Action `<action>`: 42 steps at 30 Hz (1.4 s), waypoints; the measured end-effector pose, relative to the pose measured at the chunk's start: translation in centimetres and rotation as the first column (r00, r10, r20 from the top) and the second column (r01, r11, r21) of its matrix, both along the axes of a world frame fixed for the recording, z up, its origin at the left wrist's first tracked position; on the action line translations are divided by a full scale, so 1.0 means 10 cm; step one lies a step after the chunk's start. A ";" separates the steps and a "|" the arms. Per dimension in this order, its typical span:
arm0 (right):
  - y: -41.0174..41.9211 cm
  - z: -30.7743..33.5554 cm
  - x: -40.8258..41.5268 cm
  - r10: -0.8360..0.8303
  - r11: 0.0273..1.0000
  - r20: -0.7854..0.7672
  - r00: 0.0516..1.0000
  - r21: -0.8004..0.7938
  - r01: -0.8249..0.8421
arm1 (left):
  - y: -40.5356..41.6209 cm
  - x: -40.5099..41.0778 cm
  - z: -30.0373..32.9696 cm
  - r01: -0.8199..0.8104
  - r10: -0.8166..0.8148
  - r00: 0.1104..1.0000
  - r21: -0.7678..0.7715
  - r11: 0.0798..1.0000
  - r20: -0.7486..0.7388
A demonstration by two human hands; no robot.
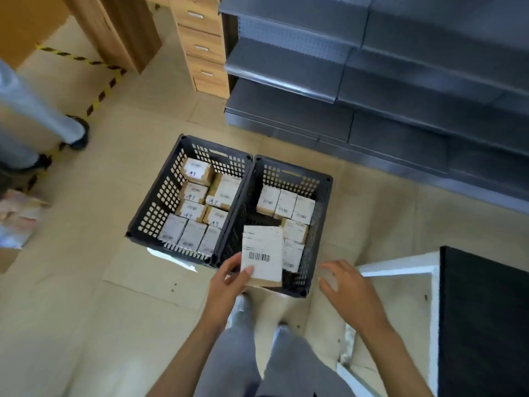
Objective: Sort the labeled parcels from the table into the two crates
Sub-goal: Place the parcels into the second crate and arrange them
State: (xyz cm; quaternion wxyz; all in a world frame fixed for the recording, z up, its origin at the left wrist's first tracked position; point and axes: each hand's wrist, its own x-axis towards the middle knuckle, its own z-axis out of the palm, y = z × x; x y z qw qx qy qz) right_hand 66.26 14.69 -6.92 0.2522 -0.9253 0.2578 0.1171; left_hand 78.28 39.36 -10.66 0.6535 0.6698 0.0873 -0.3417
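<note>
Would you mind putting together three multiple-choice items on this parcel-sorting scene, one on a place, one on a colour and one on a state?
1. Where do the two crates stand?
A. On the floor, side by side
B. On the table
C. On the grey shelving

2. What colour are the crates?
A. Blue
B. Black
C. Yellow

3. What is the left hand doing?
A. Hanging idle
B. Pressing on a crate rim
C. Holding a labelled parcel

Answers:
1 A: the left crate and the right crate sit next to each other on the tiled floor, in front of the shelving.
2 B: both have black perforated walls.
3 C: the left hand grips the parcel with the barcode label over the near end of the right crate, while the right hand holds nothing, fingers spread.
</note>
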 end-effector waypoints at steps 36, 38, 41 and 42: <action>-0.70 -2.77 0.73 -0.096 0.992 -0.387 0.917 0.036 0.119 | -0.96 1.18 -4.02 0.294 -0.229 0.952 0.407 0.865 -0.203; -0.70 -2.78 0.75 -0.092 0.992 -0.399 0.912 0.045 0.120 | -0.94 1.20 -4.08 0.278 -0.212 0.957 0.415 0.866 -0.199; -0.66 -2.79 0.76 -0.105 0.989 -0.401 0.910 0.054 0.138 | -0.91 1.21 -4.17 0.315 -0.246 0.947 0.447 0.838 -0.207; -0.65 -2.79 0.75 -0.111 0.989 -0.400 0.910 0.047 0.141 | -0.90 1.21 -4.20 0.347 -0.274 0.936 0.456 0.820 -0.219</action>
